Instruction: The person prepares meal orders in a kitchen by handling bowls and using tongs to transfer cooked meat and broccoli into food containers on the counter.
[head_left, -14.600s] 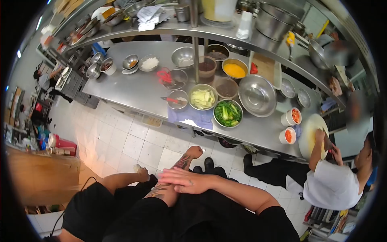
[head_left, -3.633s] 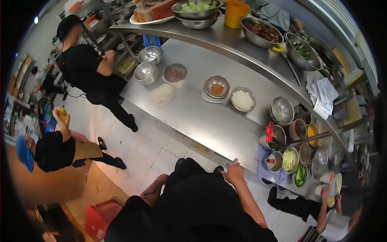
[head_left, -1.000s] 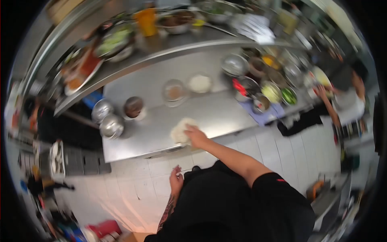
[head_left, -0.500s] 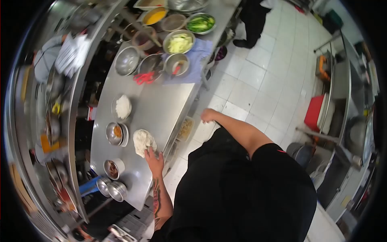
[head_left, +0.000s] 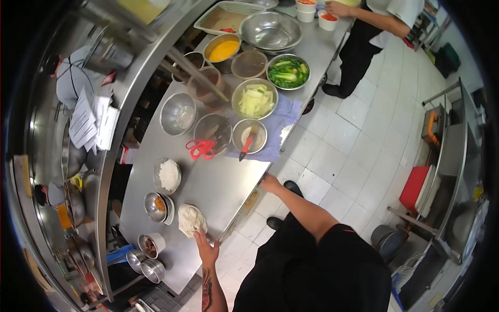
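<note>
A pale mound of dough [head_left: 192,219] sits on the steel table [head_left: 218,182]. My left hand [head_left: 207,246], below the tattooed forearm, has its fingers spread, the tips at the dough's near edge. At the table's front edge is my right hand [head_left: 269,183]; its fingers are partly hidden and I cannot make out their shape. Beyond the dough stand a bowl of white powder [head_left: 169,174] and a small bowl with orange-brown contents [head_left: 156,205]. A red-handled brush [head_left: 248,144] rests in a metal bowl, near red-handled scissors [head_left: 201,148].
Bowls of cut pale vegetable [head_left: 255,101], leafy greens [head_left: 288,72] and yellow liquid [head_left: 224,50] stand farther along. A co-worker [head_left: 364,41] is at the far end. The overhead shelf [head_left: 112,135] holds papers [head_left: 88,122]. Across the tiled floor stands a red cooler [head_left: 414,188].
The view has shifted, bringing more of the table's far end and the co-worker's arms into sight. My right hand is now at the table edge. My left hand stays by the dough.
</note>
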A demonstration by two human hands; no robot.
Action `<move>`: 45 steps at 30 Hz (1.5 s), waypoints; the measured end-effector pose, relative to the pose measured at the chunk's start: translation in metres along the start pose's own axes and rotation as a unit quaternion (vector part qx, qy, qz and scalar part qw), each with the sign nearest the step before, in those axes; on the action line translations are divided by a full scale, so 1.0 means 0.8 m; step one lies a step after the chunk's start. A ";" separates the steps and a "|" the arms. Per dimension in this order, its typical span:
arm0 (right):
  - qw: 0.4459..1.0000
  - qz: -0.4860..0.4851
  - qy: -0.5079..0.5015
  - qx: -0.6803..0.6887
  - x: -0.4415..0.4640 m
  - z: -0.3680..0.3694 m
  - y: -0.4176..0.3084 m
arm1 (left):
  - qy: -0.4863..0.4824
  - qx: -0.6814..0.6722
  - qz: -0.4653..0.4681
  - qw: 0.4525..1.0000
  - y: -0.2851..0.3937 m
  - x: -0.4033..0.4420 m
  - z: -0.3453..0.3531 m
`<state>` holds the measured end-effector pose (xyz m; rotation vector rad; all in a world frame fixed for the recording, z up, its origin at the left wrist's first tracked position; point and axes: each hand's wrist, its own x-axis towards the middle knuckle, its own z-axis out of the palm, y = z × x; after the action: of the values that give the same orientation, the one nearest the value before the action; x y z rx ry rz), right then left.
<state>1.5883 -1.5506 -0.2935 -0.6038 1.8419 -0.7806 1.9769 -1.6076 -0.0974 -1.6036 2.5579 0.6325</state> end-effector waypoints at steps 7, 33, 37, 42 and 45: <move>0.908 0.085 -0.385 -0.144 -0.138 -0.064 0.063 | 0.076 0.003 -0.062 0.995 0.021 -0.009 0.011; 0.882 0.053 0.049 0.465 0.129 0.036 0.036 | 0.060 0.005 -0.144 0.988 0.041 0.027 -0.026; 0.887 0.046 0.048 0.457 0.131 0.035 0.026 | 0.064 0.013 -0.138 0.988 0.041 0.024 -0.024; 0.890 0.046 0.062 0.450 0.125 0.028 0.020 | 0.030 -0.046 -0.162 0.985 0.055 0.030 -0.037; 0.890 0.043 0.066 0.449 0.121 0.021 0.019 | 0.063 -0.004 -0.114 0.992 0.062 0.043 -0.051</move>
<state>1.5672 -1.6130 -0.3682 0.1364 1.3830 -1.4968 1.9249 -1.6336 -0.0536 -1.9585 2.4030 0.5363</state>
